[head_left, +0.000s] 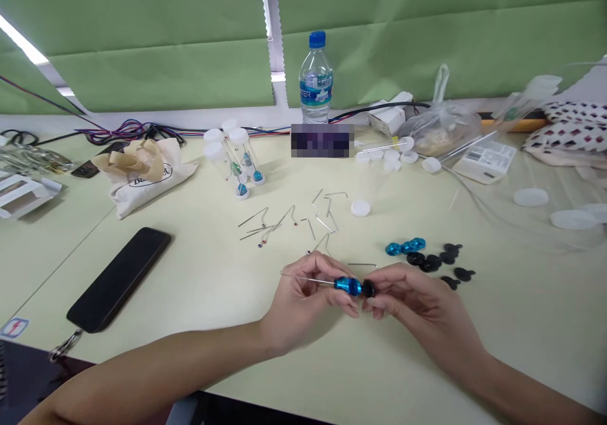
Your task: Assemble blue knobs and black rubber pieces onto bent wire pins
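My left hand (310, 292) pinches a small blue metal piece (348, 285) with a thin wire sticking out to its left. My right hand (412, 305) pinches a black round cap (368, 288) against the blue piece's right end. Both hands hover just above the pale table (199, 286). Bent metal wires (294, 219) lie scattered behind the hands. More blue pieces (405, 246) and several black caps (439, 262) lie to the right.
A black phone (121, 277) lies at the left. Clear tubes with white caps (234, 159) stand behind, near a cloth bag (142, 175). A water bottle (315, 78), white lids (391, 157), plastic bags (441, 128) and cables line the back.
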{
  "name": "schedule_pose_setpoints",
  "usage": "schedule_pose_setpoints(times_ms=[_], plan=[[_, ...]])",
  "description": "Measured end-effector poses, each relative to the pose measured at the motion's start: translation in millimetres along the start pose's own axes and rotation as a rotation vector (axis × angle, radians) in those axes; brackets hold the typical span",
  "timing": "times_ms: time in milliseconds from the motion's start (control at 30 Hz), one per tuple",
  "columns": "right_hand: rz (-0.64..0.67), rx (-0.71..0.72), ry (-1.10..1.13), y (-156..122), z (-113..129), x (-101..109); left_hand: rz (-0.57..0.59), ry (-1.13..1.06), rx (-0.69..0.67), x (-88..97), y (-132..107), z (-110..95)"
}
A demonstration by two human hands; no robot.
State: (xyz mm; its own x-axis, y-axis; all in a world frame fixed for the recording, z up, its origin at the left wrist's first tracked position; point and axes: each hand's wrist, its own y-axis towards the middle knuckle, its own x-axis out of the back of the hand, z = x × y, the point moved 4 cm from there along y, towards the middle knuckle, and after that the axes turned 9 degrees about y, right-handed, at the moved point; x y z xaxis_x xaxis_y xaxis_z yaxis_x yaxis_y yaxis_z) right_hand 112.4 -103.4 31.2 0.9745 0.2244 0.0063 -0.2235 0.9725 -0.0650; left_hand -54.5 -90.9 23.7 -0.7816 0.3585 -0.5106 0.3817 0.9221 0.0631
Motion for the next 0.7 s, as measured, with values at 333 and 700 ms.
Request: schedule_pose_setpoints(times_ms=[333,700], plan=[[0.109,-0.002,-0.081,-0.6,-0.7,-2.1,0.023,0.032,0.005,1.0,-2.8,2.4],[0.038,-0.032,-0.040,-0.8,0.6,-1.1,-0.025,0.038,0.045,2.0,-1.2,3.1]])
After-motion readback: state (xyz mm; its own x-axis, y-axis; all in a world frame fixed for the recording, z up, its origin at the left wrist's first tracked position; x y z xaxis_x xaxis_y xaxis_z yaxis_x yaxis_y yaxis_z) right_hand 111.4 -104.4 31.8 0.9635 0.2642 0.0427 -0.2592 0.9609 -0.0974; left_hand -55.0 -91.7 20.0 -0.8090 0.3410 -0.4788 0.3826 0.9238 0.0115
